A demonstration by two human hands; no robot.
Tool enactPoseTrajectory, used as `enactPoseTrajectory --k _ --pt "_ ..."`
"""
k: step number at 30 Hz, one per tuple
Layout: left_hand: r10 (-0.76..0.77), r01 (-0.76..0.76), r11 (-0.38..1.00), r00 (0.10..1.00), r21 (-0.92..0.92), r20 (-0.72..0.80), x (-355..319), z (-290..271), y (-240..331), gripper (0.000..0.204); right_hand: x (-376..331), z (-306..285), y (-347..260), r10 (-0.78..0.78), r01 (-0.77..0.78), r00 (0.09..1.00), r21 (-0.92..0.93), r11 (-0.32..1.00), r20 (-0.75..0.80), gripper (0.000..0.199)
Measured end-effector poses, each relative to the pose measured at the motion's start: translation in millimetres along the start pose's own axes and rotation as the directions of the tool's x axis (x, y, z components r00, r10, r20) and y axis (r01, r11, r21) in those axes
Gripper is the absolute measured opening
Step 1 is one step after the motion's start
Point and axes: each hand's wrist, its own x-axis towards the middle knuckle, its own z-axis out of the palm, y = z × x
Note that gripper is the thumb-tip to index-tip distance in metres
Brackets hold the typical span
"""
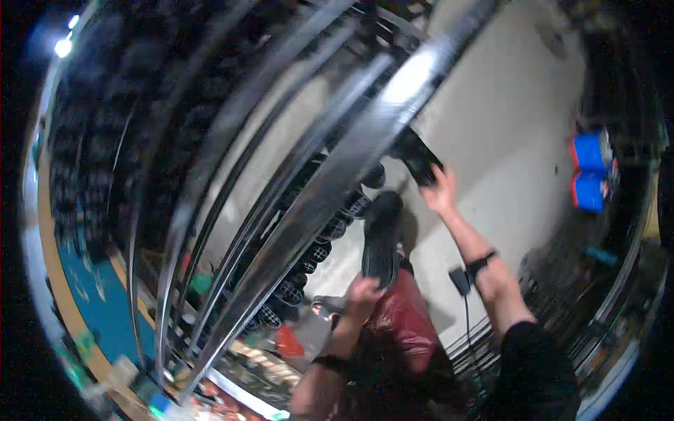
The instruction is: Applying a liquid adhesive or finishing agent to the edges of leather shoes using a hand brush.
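Note:
My left hand [364,293] grips one end of a long black shoe [382,235], which points away from me above my dark red apron or trousers [407,316]. My right hand [441,191] reaches farther out, its fingers closed on the near end of another black shoe [420,160]. The far end of that shoe goes behind a wide, shiny metal rail [351,151]. Under this rail, to the left of the shoe in my left hand, runs a row of black shoes with a white check pattern [331,228].
Several slanted metal rails [242,133] of a rack cross the left side, blurred. Blue and red boxes [591,172] stand at the right on the pale floor [491,126]. A red-orange piece [288,342] lies at lower left. A dark cable [469,330] hangs near my right forearm.

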Motion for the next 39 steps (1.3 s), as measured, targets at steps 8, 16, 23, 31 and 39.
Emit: enactPoseTrajectory --k 8,16,23,31,39 --pt "-0.049 0.099 0.978 0.965 0.185 -0.256 -356.5 -193.3 -113.0 0.099 -231.8 -197.5 -80.9 0.632 -0.615 0.693 -0.172 0.769 0.347 0.040" --pt "0.510 -0.717 0.662 0.646 -0.221 -0.568 -623.0 -265.9 -230.6 0.109 -292.4 -142.1 -375.2 0.092 0.074 0.253 -0.114 0.991 0.963 0.046" --pt "0.251 -0.942 -0.098 0.289 -0.321 -0.924 -735.9 -268.4 -273.0 0.123 -385.1 -83.2 -796.6 -0.592 0.339 -0.038 0.568 0.750 0.805 0.079" --pt "-0.169 -0.758 -0.648 0.046 0.076 -0.985 -750.7 -501.8 -240.3 0.104 -627.1 116.4 -1056.3 -0.835 0.267 -0.209 0.851 0.452 0.509 0.074" --pt "-0.604 -0.777 -0.564 0.156 0.281 -0.781 -826.8 -689.6 -178.6 0.103 -850.4 247.2 -1191.9 -0.739 0.496 -0.433 0.821 0.283 0.516 0.076"
